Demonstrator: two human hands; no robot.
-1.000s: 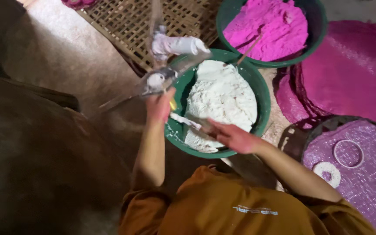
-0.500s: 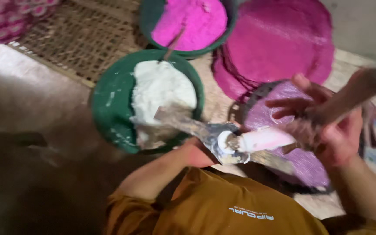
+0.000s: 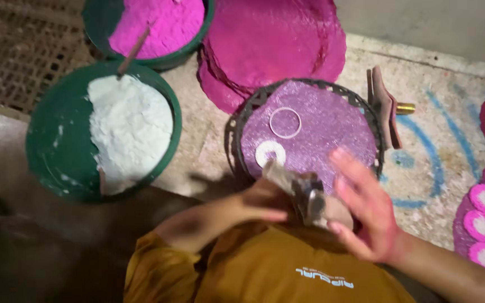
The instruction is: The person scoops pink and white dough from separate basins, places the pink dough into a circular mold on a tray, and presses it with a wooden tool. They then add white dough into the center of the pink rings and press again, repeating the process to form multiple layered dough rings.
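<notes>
A round purple glittery tray [image 3: 321, 126] lies on the floor beside a green tub of white powder [image 3: 124, 126]. At the tray's near edge, the left hand [image 3: 265, 203] clenches a powder-caked metal scoop [image 3: 301, 193], steadying it; the right hand [image 3: 366, 210] hovers alongside, fingers released.

A small metal tool [image 3: 309, 197] smeared with white paste, too blurred to name (scoop or press), sits tilted in the left hand [image 3: 265, 203], just over the near rim of the round glittery purple tray [image 3: 332, 120].
</notes>
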